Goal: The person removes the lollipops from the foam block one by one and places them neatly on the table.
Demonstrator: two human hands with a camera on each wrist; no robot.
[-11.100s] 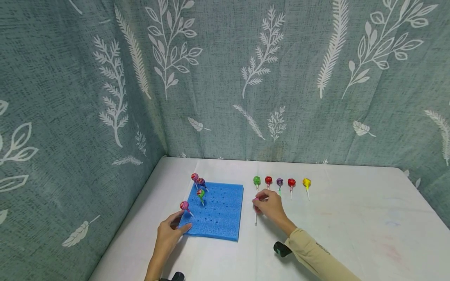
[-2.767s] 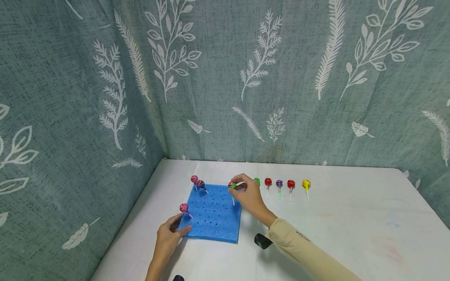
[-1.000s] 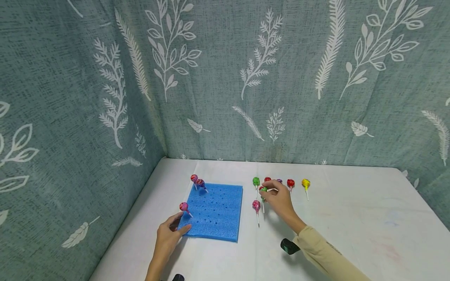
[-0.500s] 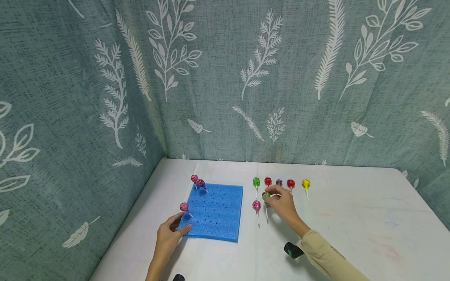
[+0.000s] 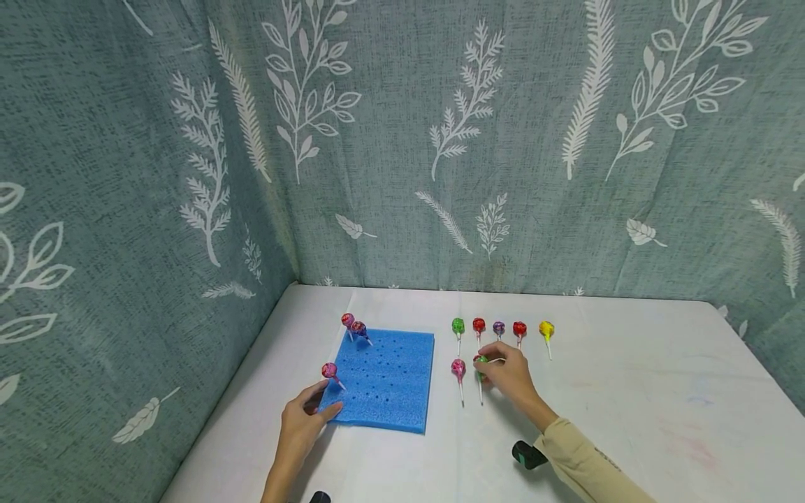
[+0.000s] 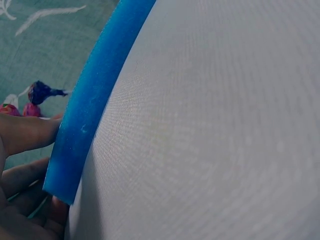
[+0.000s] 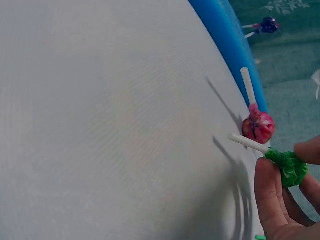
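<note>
A blue foam board (image 5: 385,381) with rows of holes lies on the white table (image 5: 629,405). Three wrapped lollipops stand in it, two at the far left corner (image 5: 353,324) and one pink (image 5: 330,370) near the front left. My left hand (image 5: 317,405) rests with straight fingers (image 6: 25,135) on the board's near left corner (image 6: 75,140). My right hand (image 5: 489,368) pinches a green lollipop (image 5: 481,361) (image 7: 287,167) by its head, low over the table, stick pointing toward me. It sits just right of a pink lollipop (image 5: 458,367) (image 7: 258,126) lying flat.
Behind my right hand several lollipops lie in a row: green (image 5: 458,325), red (image 5: 479,324), purple (image 5: 499,327), red (image 5: 519,328), yellow (image 5: 546,328). Leaf-patterned curtains (image 5: 402,140) close off the back and left sides. The table's right half holds nothing.
My right hand pulled the green lollipop out of the foam, carried it right over the table and lowered it beside the lying pink one. The left hand has stayed put.
</note>
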